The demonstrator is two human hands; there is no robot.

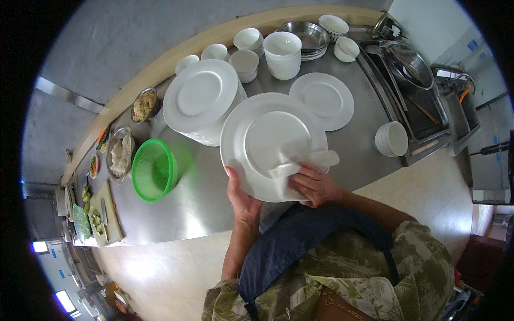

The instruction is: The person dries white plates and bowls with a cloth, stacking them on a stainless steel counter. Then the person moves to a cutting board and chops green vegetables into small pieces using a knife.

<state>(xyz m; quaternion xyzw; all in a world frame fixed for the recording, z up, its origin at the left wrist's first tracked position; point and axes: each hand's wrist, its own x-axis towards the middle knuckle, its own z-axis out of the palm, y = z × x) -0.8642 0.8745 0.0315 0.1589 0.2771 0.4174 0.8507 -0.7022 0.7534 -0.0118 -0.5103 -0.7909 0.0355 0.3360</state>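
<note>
My left hand [242,196] grips the lower left rim of a large white plate [277,132], its thumb on the upper face. A white cloth [287,172], blurred, is held in my right hand [317,184] against the lower right of the same plate. Behind and to the left of that plate rises a tall stack of white plates [202,94]. Another white plate [323,100] lies on the steel counter behind, to the right, partly overlapped in view by the held one.
White bowls [282,56] and metal dishes [305,36] line the counter's back. Stacked bowls [391,138] stand near a sink [425,116] at right. Left are a green basket [154,170], a bowl of white food [120,154] and a cutting board [110,212] with a knife [104,211].
</note>
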